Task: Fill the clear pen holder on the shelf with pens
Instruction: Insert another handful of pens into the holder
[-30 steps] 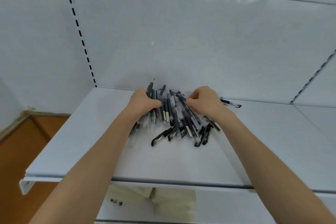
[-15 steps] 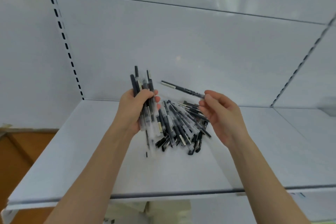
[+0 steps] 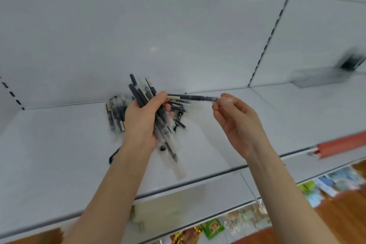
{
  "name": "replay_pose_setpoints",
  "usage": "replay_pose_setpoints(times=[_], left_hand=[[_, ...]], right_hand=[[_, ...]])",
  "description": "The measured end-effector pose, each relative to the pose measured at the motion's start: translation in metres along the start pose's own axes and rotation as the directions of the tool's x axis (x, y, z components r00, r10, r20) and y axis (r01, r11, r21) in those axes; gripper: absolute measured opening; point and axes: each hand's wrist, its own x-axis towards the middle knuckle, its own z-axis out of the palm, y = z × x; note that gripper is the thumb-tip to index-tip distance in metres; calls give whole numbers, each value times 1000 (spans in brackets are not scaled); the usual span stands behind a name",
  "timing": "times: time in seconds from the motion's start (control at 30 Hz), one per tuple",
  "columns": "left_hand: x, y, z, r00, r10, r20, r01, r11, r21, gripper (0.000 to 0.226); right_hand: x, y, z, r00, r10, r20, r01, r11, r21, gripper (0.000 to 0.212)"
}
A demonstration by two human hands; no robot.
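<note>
Clear pen holder (image 3: 320, 76) sits way off to my right on the shelf (image 3: 287, 109), pretty blurry, so my right hand (image 3: 237, 125), pinching one pen (image 3: 194, 97) by its end with the barrel lying sideways, is nearer than my left hand (image 3: 142, 119), fisted round a bundle of pens (image 3: 138, 93).

A white metal shelf (image 3: 59, 154) crosses the middle of the frame, backed by pale panels (image 3: 178, 35) with black slotted uprights (image 3: 272, 31). Wooden floor (image 3: 346, 214) shows at lower right, beside colourful packets (image 3: 213, 228).
</note>
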Motion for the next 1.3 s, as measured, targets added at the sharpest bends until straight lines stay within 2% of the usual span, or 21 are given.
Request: replay_pose_setpoints(times=[0.07, 0.13, 0.37, 0.57, 0.83, 0.97, 1.17, 1.3], left_hand=[[-7, -16, 25, 999, -12, 33, 13, 1000, -15, 5], [-17, -36, 54, 995, -46, 85, 46, 999, 4, 13], [-56, -118, 165, 969, -186, 162, 199, 977, -70, 12], [-76, -175, 249, 945, -252, 210, 268, 962, -51, 12], [-64, -229, 342, 924, -301, 234, 313, 950, -13, 11], [-46, -250, 389, 934, -273, 231, 294, 954, -60, 14], [-23, -263, 457, 977, -153, 147, 173, 975, -139, 15], [-12, -275, 487, 984, -149, 99, 164, 972, -167, 7]], right_hand=[[-2, -16, -25, 999, -15, -33, 18, 996, 83, 8], [-3, -37, -56, 996, -44, -75, 53, 991, 126, 10], [-16, -126, -218, 907, -217, -362, 247, 968, 36, 5], [-14, -182, -316, 847, -267, -459, 265, 962, -70, 5], [37, -229, -394, 761, -344, -551, 272, 939, -210, 5], [88, -258, -415, 725, -463, -510, 297, 878, -375, 11], [178, -302, -431, 740, -594, -315, 324, 726, -607, 7], [226, -324, -454, 718, -661, -215, 357, 616, -702, 12]])
